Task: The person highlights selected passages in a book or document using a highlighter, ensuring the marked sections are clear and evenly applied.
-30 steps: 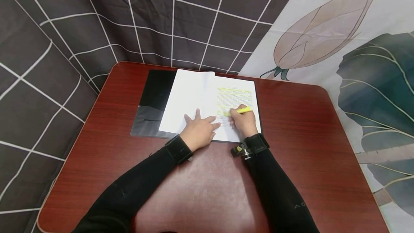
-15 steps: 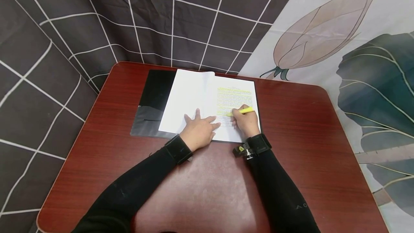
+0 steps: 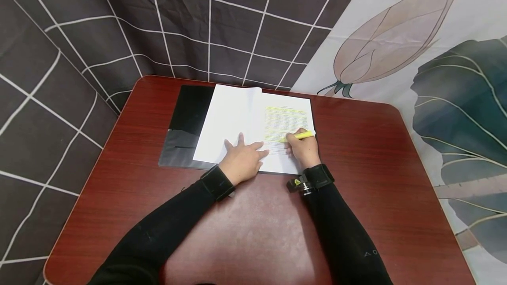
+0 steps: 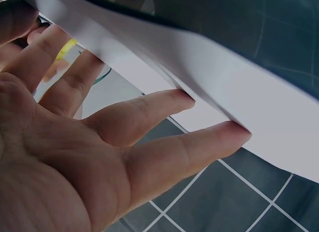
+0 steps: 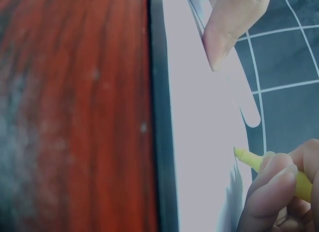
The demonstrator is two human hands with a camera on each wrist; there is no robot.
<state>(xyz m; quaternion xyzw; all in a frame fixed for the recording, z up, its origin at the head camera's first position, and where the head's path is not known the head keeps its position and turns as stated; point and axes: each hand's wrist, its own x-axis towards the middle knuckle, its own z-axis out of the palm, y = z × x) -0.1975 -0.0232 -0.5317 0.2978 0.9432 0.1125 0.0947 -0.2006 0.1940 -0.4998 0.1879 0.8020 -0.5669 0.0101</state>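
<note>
- Fingers [image 5: 271, 192] of the right hand [image 3: 306, 151] are curled in a pinch round a yellow highlighter [image 3: 304, 135], over the lower right part of the printed page [image 3: 286, 120]
- The highlighter lies slantwise above the printed page, its tip at the lines in the lower half of the text, its back end pointing toward the page's right edge; whether the tip touches is too fine to tell
- Yellow marks run across many of the printed page's lines, clearest near its top
- The left hand [image 3: 240, 162] has its fingers spread and stretched out, holding nothing, resting just left of the printed page's lower part, with fingertips reaching that page's left side
- A blank white page [image 3: 229, 118] adjoins the printed page on its left, partly under the left hand
- A black folder [image 3: 193, 109] lies beneath both, showing farther left of the printed page
- The reddish wooden table [image 3: 364, 144] extends all round the printed page
</note>
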